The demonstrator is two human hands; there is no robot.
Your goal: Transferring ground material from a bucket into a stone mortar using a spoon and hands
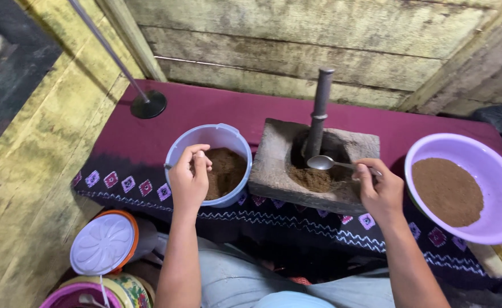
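While the right hand (381, 193) holds it, spoon (332, 164) lies level; bowl leftward.

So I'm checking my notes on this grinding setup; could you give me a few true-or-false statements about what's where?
1. The right hand holds a spoon over the stone mortar. True.
2. The left hand grips the pestle. False: it rests on the rim of the blue bucket; the pestle stands free in the mortar.
3. The purple bowl holds brown powder. True.
4. The bucket is empty. False: it holds brown powder.
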